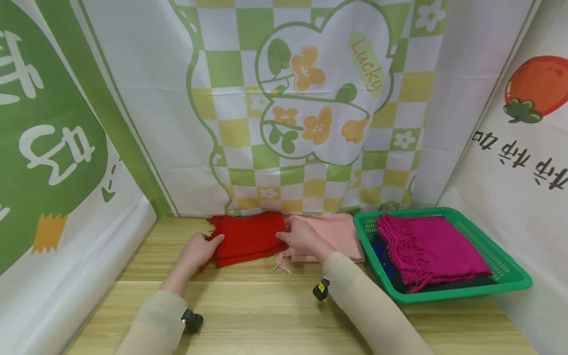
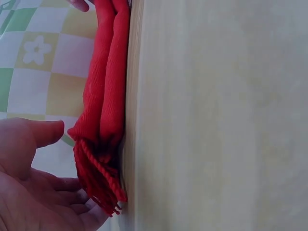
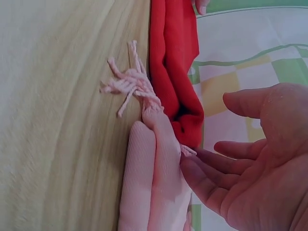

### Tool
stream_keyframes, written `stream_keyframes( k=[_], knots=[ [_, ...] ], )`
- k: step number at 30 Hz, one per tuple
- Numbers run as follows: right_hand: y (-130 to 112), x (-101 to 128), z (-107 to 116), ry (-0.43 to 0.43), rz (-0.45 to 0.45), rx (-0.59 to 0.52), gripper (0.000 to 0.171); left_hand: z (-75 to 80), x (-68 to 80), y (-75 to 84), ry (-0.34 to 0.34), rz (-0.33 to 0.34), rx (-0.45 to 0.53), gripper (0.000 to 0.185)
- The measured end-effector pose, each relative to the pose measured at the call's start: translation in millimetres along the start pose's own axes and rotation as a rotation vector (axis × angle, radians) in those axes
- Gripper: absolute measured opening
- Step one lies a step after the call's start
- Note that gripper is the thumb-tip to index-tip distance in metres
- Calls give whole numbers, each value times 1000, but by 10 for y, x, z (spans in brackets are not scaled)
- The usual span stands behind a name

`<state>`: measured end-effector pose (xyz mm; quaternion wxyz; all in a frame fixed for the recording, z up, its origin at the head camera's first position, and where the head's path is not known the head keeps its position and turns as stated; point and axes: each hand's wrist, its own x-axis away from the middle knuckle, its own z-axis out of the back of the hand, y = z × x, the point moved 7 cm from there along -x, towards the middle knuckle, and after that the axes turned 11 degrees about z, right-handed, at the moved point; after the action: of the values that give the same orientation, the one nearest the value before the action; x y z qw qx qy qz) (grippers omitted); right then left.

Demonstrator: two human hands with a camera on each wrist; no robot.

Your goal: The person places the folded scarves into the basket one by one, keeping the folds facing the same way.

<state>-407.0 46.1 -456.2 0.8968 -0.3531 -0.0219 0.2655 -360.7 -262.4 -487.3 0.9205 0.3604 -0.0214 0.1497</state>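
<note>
Both hands are flanking the folded red fringed scarf (image 1: 247,237) at centre frame, left hand (image 1: 197,250) and right hand (image 1: 302,236) touching its ends with relaxed open fingers, so I'd be squaring it gently beside the folded pale pink scarf (image 1: 336,234)

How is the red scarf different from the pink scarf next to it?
The red scarf is bright red; the pink scarf is pale pink. The red scarf lies left, with both hands at its ends, the left hand and the right hand; the pink scarf lies right, beside the green basket. The red scarf's fringe bunches at its left end; the pink scarf's fringe spills forward onto the table. Both are folded and fringed.
</note>
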Motion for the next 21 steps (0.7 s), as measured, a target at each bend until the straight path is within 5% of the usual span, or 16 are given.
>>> stream_keyframes(
  k=[6, 21],
  knots=[
    [5, -91, -5, -34, 11, 33, 64, 1, -23, 65, -33, 11, 46, 57],
    [95, -245, -98, -74, -10, 83, 59, -105, -117, 97, -107, 64, 123, 76]
  ],
)
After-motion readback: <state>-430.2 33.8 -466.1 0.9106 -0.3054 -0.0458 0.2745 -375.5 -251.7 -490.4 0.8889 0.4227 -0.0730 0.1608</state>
